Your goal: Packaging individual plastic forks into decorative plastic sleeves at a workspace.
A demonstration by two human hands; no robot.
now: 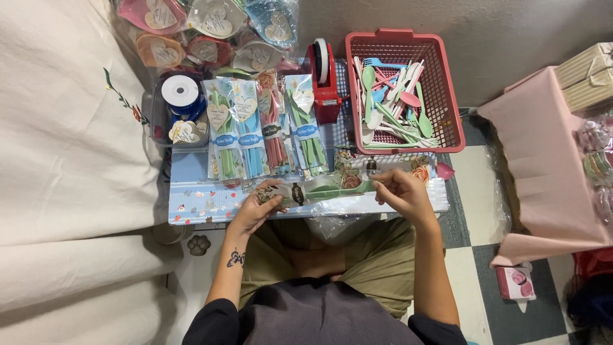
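My left hand (260, 206) and my right hand (401, 193) each grip one end of a clear cellophane packet of green cutlery (325, 189), held flat and sideways over a small blue table (198, 207). The left hand pinches the printed end, the right hand the other end. Behind the packet, several finished cutlery packets (265, 128) in green, blue and pink lie in a row on the table.
A red plastic basket (447, 83) of loose pastel spoons and forks stands at the back right. A red tape dispenser (324, 80) sits beside it. A blue ribbon spool (180, 92) and heart-tagged packets (204, 29) lie back left. White cloth (64, 160) is left, a pink cloth (543, 160) right.
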